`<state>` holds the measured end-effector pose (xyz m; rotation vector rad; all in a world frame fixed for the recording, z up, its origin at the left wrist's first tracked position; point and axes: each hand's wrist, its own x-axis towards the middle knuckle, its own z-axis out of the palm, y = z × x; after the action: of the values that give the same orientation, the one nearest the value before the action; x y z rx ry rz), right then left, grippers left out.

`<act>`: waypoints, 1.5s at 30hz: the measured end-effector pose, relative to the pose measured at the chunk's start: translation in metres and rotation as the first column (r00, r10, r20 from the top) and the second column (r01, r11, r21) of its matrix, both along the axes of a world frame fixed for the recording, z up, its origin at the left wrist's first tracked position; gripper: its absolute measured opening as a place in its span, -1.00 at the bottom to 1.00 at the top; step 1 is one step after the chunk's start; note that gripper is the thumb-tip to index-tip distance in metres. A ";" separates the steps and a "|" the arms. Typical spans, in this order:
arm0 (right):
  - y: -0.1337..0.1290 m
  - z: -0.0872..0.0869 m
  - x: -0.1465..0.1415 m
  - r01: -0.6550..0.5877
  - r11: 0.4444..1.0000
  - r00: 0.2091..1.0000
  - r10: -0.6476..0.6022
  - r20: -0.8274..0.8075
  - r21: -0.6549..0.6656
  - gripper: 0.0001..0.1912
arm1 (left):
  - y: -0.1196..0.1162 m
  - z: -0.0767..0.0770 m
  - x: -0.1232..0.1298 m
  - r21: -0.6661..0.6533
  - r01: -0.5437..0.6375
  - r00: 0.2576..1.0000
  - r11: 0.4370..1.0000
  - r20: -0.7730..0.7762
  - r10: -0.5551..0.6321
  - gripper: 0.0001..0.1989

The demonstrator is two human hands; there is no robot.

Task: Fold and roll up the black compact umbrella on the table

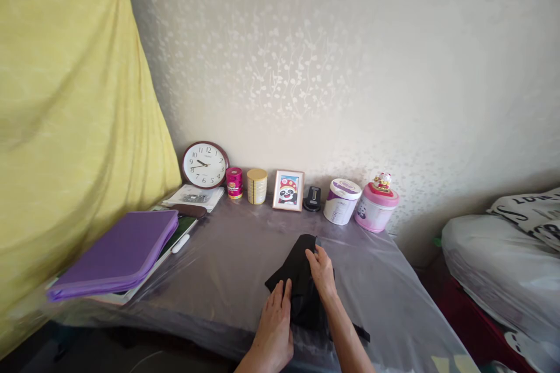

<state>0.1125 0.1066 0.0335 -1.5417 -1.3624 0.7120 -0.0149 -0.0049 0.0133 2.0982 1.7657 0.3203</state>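
Observation:
A black fabric item (301, 262) with a loose strap at its lower right lies on the table; its exact kind does not show. My left hand (275, 317) rests along its lower left part, fingers stretched out and lying flat. At the upper right edge, my right hand (322, 274) has its fingers bent around the fabric, close to a small grey patch at the top. Part of the item is hidden beneath both hands.
Plastic film covers the table (227, 268). Along the wall stand a clock (205, 164), tins, a framed panda picture (288, 191), a white-and-purple tub (342, 202) and a pink tub (377, 208). A purple folder (114, 250) lies left, beside a yellow curtain (79, 128).

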 end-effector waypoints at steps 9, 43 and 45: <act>0.014 -0.001 -0.023 -0.044 0.994 0.958 0.071 0.279 -0.103 -0.57 | 0.005 -0.016 -0.004 0.042 -0.006 0.999 0.999 0.048 0.004 -0.31; -0.041 -0.001 -0.012 -0.535 0.795 0.807 0.381 0.451 0.285 -0.75 | 0.005 -0.005 -0.011 0.165 0.148 0.989 0.975 -0.036 -0.144 -0.27; -0.042 -0.007 -0.008 -0.572 0.762 0.775 0.382 0.503 0.304 -0.74 | 0.005 -0.001 -0.010 0.109 0.151 0.988 0.982 -0.043 -0.147 -0.25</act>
<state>0.1041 0.0650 0.0261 -0.9876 -2.1355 0.3291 -0.0248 0.0006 0.0127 2.3138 1.6317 0.3502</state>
